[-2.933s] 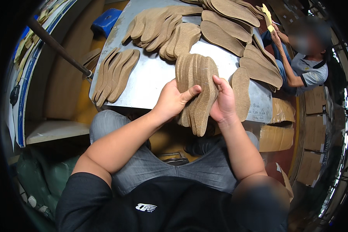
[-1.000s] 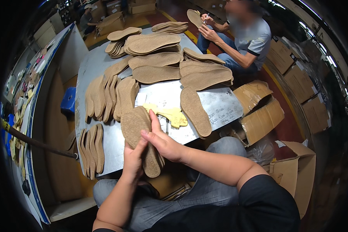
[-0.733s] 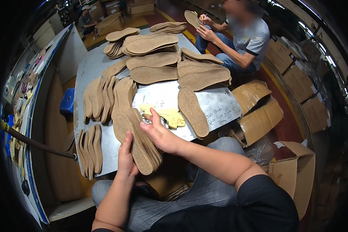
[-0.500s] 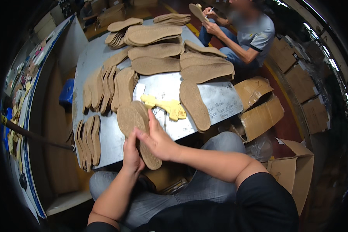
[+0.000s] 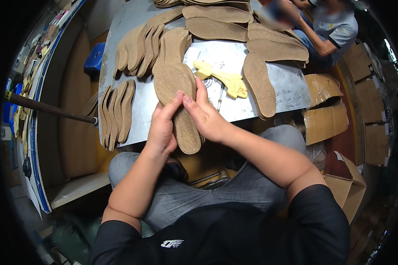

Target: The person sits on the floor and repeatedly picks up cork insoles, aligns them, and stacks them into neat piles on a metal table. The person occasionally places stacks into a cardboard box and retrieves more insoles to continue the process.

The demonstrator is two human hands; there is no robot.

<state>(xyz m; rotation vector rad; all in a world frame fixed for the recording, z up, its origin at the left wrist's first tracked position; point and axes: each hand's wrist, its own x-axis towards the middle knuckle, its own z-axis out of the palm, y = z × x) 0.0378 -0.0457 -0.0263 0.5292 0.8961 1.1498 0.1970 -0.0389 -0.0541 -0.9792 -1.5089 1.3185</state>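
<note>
Between my hands, above the near edge of the metal table [image 5: 216, 48], is a small stack of brown insoles [image 5: 174, 84], heel end toward me. My left hand [image 5: 162, 128] is closed round its left side, thumb lying on the top insole. My right hand [image 5: 205, 112] grips the right edge, its thumb near the left thumb. Just beyond my right hand lie a yellow template-like piece [image 5: 223, 78] and a slim pen-like tool [image 5: 220, 98]. Another few insoles [image 5: 259, 84] lie stacked to the right. The undersides of the held insoles are hidden.
Rows of insoles [image 5: 139, 48] cover the table's left side, with more piles [image 5: 276, 46] at the far right. Across the table sits another person [image 5: 334, 35]. Cardboard boxes [image 5: 325, 119] stand at the right; a metal bar [image 5: 53, 108] juts in from the left, near a blue stool-like object [image 5: 94, 58].
My view has tipped down and shifted left, so the table appears higher. My left fingers have moved up along the held insoles, and both thumbs now rest on top.
</note>
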